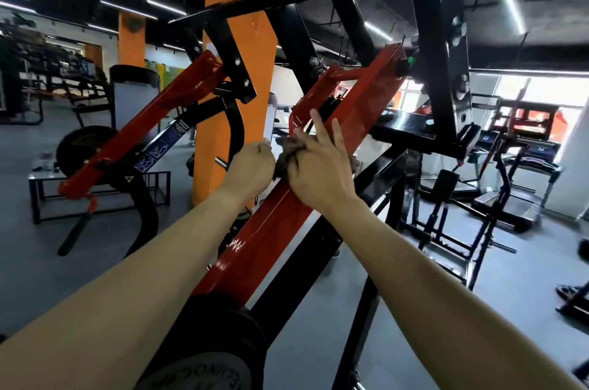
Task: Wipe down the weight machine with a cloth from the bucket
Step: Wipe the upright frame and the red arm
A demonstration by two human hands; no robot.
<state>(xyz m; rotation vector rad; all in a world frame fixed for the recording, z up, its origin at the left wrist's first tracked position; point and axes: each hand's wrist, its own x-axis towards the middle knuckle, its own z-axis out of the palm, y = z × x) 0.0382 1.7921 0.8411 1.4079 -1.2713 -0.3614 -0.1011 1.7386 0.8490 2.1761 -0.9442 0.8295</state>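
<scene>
The weight machine has a black frame [443,48] and two red lever arms. The right red arm [360,109] slopes from upper right down toward me. A crumpled brown cloth [285,157] lies on that arm. My right hand [322,166] presses the cloth onto the arm with its fingers spread and mostly straight. My left hand [251,163] is curled into a fist at the cloth's left edge; whether it grips the cloth is hidden. A black weight plate [220,345] sits at the arm's lower end. No bucket is in view.
The left red arm [143,131] carries another black plate [84,147]. An orange pillar [236,77] stands behind the machine. A low black bench frame [95,185] is at the left, and more gym machines [516,172] stand at the right on the grey floor.
</scene>
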